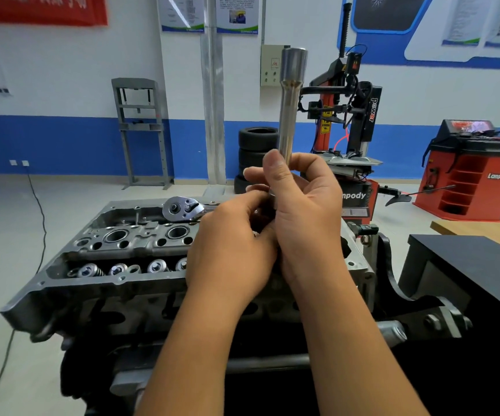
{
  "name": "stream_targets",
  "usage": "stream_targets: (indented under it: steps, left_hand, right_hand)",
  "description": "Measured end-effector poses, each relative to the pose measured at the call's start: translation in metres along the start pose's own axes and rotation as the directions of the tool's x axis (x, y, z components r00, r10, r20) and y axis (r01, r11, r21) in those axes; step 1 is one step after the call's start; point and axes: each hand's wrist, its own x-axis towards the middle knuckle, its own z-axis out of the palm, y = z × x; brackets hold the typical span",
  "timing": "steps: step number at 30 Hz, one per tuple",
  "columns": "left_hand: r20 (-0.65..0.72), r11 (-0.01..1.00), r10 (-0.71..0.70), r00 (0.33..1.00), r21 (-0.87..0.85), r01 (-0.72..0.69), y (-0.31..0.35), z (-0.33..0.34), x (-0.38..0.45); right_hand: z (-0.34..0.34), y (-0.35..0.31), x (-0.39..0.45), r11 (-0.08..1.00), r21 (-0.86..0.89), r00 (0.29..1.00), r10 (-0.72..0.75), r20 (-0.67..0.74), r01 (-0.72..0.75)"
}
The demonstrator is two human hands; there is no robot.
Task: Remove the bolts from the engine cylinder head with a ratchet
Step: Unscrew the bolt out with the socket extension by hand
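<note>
The grey engine cylinder head point(98, 250) sits on a stand in front of me, with valve springs and round bores showing on its left half. My right hand point(305, 217) grips a long silver socket point(290, 106) that stands upright above the head. My left hand point(236, 247) holds the handle of the chrome ratchet point(182, 209), whose round head points left over the head's far edge. Both hands meet at the socket's lower end, which is hidden by my fingers. No bolt is visible.
A black box point(467, 271) on a wooden table stands at the right. Behind are a tyre changer point(347, 121), stacked tyres point(254, 145), a red wheel balancer point(470, 172) and a grey press frame point(140, 130). A cable point(40, 211) runs along the floor at left.
</note>
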Motion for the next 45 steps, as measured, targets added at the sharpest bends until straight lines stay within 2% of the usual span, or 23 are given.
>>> stream_targets:
  steps: [4,8,12,16,20,23,25,29,35,41,45]
  left_hand:
    - [0.107,0.999,0.032,0.994,-0.035,-0.028,-0.001,-0.004,0.002]
    - [0.030,1.000,-0.007,1.000,0.001,0.007,-0.002,-0.002,0.001]
    - [0.008,0.999,-0.038,0.999,-0.020,0.038,0.001,0.000,0.000]
    - [0.008,1.000,0.008,1.000,0.026,-0.009,-0.001,-0.001,-0.001]
    - [0.090,0.998,0.060,0.994,0.029,-0.063,-0.005,-0.004,0.002]
    - [0.036,0.998,0.060,0.998,0.035,-0.061,-0.006,-0.004,0.003]
    - [-0.018,0.998,0.035,0.999,0.045,-0.034,-0.006,-0.003,0.002]
    - [-0.023,0.999,0.016,1.000,0.045,-0.015,-0.004,0.000,0.001]
    - [0.112,0.995,0.079,0.991,0.060,-0.086,-0.006,-0.006,0.003]
    - [-0.032,0.991,0.052,0.998,0.129,-0.048,-0.005,-0.002,-0.001]
    - [0.002,0.992,0.074,0.997,0.103,-0.074,-0.006,-0.003,0.000]
  right_hand:
    - [0.002,0.000,0.001,0.999,-0.030,1.000,-0.014,-0.014,0.013]
    - [0.003,0.000,0.001,0.999,-0.026,0.999,0.043,-0.004,-0.043]
    - [0.004,-0.006,-0.001,0.999,0.018,0.997,0.032,-0.064,-0.031]
    - [0.006,-0.008,-0.004,1.000,-0.003,0.995,-0.011,-0.095,0.010]
    - [0.011,-0.007,-0.004,0.996,-0.083,0.995,-0.030,-0.095,0.022]
    - [0.016,-0.005,-0.005,0.995,-0.103,0.994,-0.020,-0.104,0.010]
    - [0.017,-0.005,-0.005,0.997,-0.081,0.994,0.001,-0.108,-0.009]
    - [0.016,-0.010,-0.007,0.999,0.047,0.990,0.009,-0.139,-0.003]
    - [0.018,-0.008,-0.007,0.999,-0.038,0.986,-0.039,-0.159,0.033]
    - [0.017,-0.008,-0.008,1.000,0.002,0.993,0.000,-0.121,0.000]
    - [0.016,-0.007,-0.008,1.000,-0.004,0.989,-0.025,-0.149,0.024]
